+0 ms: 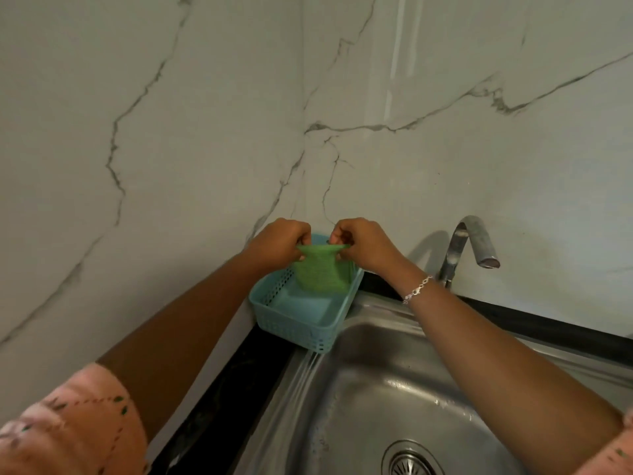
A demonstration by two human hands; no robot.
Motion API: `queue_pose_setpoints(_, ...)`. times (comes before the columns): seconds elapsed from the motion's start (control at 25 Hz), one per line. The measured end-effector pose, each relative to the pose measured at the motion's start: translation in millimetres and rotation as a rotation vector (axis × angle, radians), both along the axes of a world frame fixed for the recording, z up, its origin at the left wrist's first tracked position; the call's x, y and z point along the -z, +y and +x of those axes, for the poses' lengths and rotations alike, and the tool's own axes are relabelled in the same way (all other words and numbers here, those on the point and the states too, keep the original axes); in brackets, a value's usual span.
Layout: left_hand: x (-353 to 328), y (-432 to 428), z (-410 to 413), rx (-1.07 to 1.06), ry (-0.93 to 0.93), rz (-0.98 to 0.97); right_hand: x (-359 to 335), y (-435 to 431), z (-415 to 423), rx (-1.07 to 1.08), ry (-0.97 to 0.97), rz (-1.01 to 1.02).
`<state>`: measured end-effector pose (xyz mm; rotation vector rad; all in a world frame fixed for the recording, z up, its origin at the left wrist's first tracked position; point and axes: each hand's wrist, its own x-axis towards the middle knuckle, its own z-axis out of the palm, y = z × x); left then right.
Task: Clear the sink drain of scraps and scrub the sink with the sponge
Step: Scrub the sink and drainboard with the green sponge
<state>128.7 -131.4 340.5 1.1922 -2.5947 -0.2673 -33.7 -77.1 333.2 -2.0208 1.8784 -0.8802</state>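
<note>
Green sponge (pixel 320 270) hangs stretched over the blue basket (pixel 301 317) beside the sink (pixel 376 389), its top corners pinched by left hand (pixel 279 243) and right hand (pixel 364 243); pulling harder could tear it or tip the basket.

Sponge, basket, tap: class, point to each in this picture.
Sponge (pixel 320 272): head view, middle of its green face.
Basket (pixel 291 329): head view, its near wall.
Tap (pixel 474 226): head view, bend of its spout.

Basket (pixel 274 305) sits left of sink (pixel 376 389), faucet (pixel 459 248) behind.
</note>
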Motion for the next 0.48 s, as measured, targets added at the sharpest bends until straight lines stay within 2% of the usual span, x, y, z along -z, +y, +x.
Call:
queue_pose_setpoints(0.16,25.1,-26.3,-3.4,-0.006,-0.213,-0.112,35.7,-32.9,17.0,0.05,0.257,-0.063)
queue_pose_setpoints(0.28,55.8,-36.0,-1.8,0.073,-0.429,-0.223,65.1,-37.2,27.2,0.042,0.433,-0.046)
queue_pose_setpoints(0.4,77.1,-37.3,3.6,0.153,-0.635,-0.195,93.1,-33.8,42.9,-0.003,0.499,0.089)
queue_pose_setpoints(0.48,84.0,-34.5,5.0,0.148,-0.715,-0.143,102.1,-30.8,51.7,-0.017,0.459,0.175)
